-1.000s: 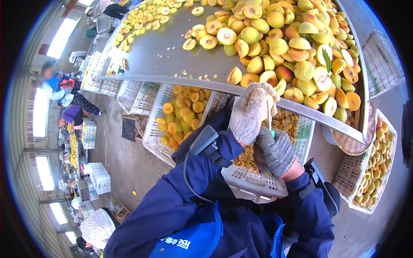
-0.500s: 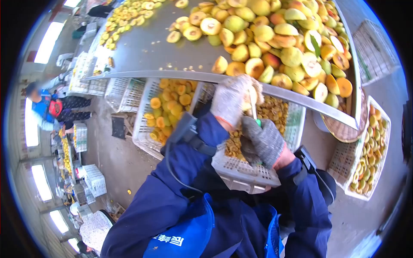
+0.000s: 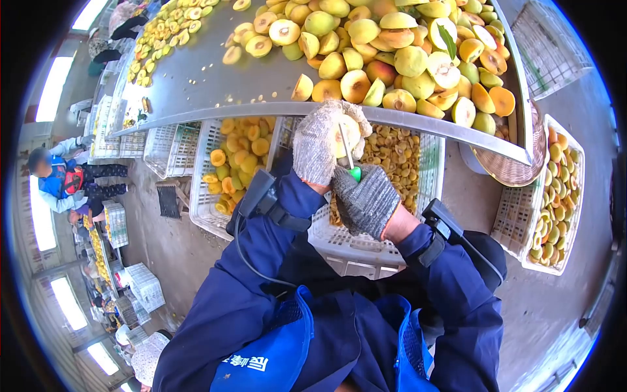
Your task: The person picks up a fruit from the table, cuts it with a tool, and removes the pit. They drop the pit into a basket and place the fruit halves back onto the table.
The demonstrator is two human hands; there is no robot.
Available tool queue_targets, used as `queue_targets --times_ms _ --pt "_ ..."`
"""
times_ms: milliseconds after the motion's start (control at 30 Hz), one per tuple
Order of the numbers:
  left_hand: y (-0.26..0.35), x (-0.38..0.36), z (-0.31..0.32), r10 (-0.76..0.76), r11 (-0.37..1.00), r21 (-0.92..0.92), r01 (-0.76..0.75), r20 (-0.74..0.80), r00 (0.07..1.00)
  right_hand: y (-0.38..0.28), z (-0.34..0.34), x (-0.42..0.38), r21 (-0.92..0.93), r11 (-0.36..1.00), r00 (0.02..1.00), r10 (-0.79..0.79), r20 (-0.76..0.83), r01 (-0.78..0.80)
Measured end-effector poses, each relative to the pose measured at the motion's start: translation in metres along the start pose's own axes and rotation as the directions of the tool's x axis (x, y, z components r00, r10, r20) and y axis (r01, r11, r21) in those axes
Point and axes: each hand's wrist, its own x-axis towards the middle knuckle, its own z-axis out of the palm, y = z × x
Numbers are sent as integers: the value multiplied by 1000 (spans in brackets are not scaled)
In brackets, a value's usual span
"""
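Note:
My left hand (image 3: pixel 317 145), in a knitted work glove wet with pulp, is closed around a halved yellow peach (image 3: pixel 353 136), its cut face turned right. In a grey glove, my right hand (image 3: pixel 367 201) grips a thin-bladed tool (image 3: pixel 355 174) with a green handle. Its metal blade points up and lies against the cut face. Both hands are close together at the front edge of a metal table (image 3: pixel 255 110), above a white crate (image 3: pixel 356 243) of small brownish-yellow pieces. Many halved peaches (image 3: pixel 411 62) are heaped on the table.
Left of my arms stands a crate of yellow peach halves (image 3: pixel 243 160). A wicker basket (image 3: pixel 516 163) sits under the table's right corner, beside another crate of halves (image 3: pixel 555 209). A person in blue (image 3: pixel 62 176) stands far left. More crates (image 3: pixel 144 286) are on the floor behind.
The right hand has moved up and left, bringing the tool closer to the peach half. The left hand has tilted the cut face towards me. The whole view has shifted slightly.

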Motion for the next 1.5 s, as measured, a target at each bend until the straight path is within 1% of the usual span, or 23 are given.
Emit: queue_targets --times_ms 100,267,333,400,467,533,600,667,700,733,767,800,833,867,900,933,967,1000,1167,1233,1300,1433,1500 --pt "-11 4 -5 -133 962 -238 135 24 991 9 6 0 -110 994 1000 -9 8 10" --pt "-19 10 -11 -112 887 -435 157 127 986 1 9 6 -32 990 990 133 -50 -135" --pt "-13 5 -9 -82 967 -236 95 62 995 -8 7 9 371 830 885 463 -46 -415" --pt "-9 -1 -13 5 998 70 -8 48 999 -3 16 6 358 855 907 417 -48 -375" --pt "-13 -9 -28 98 888 441 -129 92 991 -1 18 2 -80 992 995 100 -27 -102" --pt "-22 -21 -47 55 749 654 -106 98 994 -1 16 -1 -73 997 998 14 68 -9" --pt "-30 -34 -61 -50 660 751 7 34 998 -5 20 -3 47 997 997 61 -52 -59" --pt "-32 -22 -56 -105 741 667 82 -6 994 -9 20 -4 -69 998 982 1 -187 -14" --pt "-23 -10 -41 -121 855 507 112 -14 993 -18 9 0 444 839 931 363 -30 -313" --pt "-12 2 -26 -161 939 304 162 -26 987 -27 -1 2 762 361 779 560 284 -537" --pt "-1 2 -15 -155 940 303 157 -31 987 -30 -9 2 847 25 720 541 435 -531" --pt "17 1 5 -291 947 -127 294 41 956 -29 -13 0 847 28 723 536 436 -532" --pt "27 0 15 -378 752 -519 406 165 911 -27 -16 -3 847 -136 732 446 515 -514" --pt "28 0 14 -375 754 -518 403 164 912 -27 -17 -5 818 -297 743 346 573 -493" --pt "29 -1 12 -356 774 -482 410 203 912 -34 -2 -3 910 414 944 302 -135 -2" --pt "30 -2 11 -339 793 -447 414 242 909 -32 -3 -6 911 412 944 303 -134 -3" --pt "32 0 9 -339 792 -448 414 241 910 -30 -12 -6 973 -29 914 339 223 -227" --pt "35 2 7 -370 814 -370 447 263 891 -29 -16 -7 789 -456 810 214 546 -411" --pt "33 2 1 -404 850 -240 470 275 872 -25 -4 -11 831 -361 816 248 523 -423" --pt "23 7 -11 -183 948 301 104 247 951 -24 -2 -13 850 -334 820 278 501 -406" --pt "21 7 -11 -146 961 267 73 262 954 -26 -7 -16 650 -681 855 67 515 -338" --pt "35 8 0 22 961 252 -112 334 942 -28 -4 -17 727 -603 855 140 500 -327" --pt "33 5 7 78 957 253 -145 256 964 -28 -6 -14 539 -785 896 -47 441 -306"
